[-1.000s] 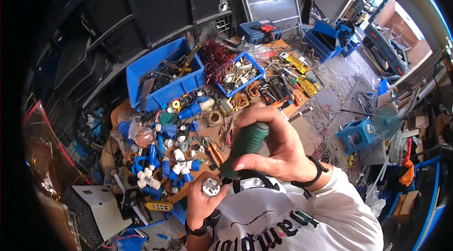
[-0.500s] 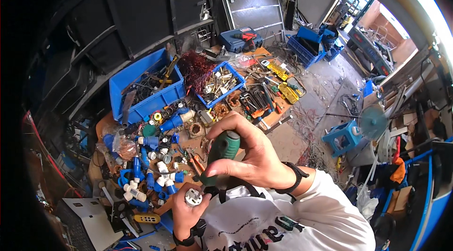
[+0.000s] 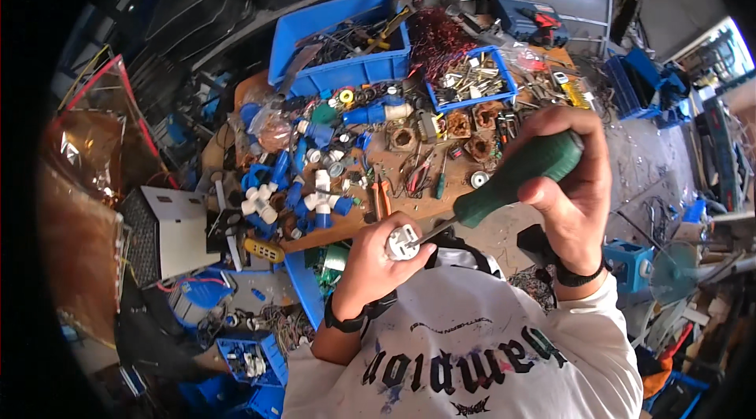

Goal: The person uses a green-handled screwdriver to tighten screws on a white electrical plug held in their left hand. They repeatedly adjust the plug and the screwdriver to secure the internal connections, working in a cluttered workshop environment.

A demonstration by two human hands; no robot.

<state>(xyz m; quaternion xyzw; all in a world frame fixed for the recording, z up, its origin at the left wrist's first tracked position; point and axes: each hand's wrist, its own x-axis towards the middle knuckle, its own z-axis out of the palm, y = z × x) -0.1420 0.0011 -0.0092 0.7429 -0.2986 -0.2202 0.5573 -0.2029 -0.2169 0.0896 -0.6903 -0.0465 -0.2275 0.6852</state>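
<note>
My left hand (image 3: 368, 269) is closed round a small round white plug fitting (image 3: 402, 242) with slots in its face. My right hand (image 3: 579, 190) grips the thick green handle of a screwdriver (image 3: 520, 176). Its metal shaft slants down to the left, and the tip meets the slotted face of the white fitting. Both hands are held in front of my chest, near the table's front edge. On the table just beyond them lie pliers with orange handles (image 3: 383, 197) and several blue and white connectors (image 3: 321, 200).
The wooden table (image 3: 346, 224) carries a large blue crate (image 3: 346, 64) of metal parts and a shallow blue tray (image 3: 472, 79) of brass-coloured pieces. A yellow remote-like box (image 3: 264, 250) lies at the left corner. A blue stool (image 3: 628, 263) and a fan (image 3: 673, 273) stand at right.
The view has swung left and down, so the table sits further up and right. The screwdriver has tilted toward horizontal, and its tip now shows at the white fitting.
</note>
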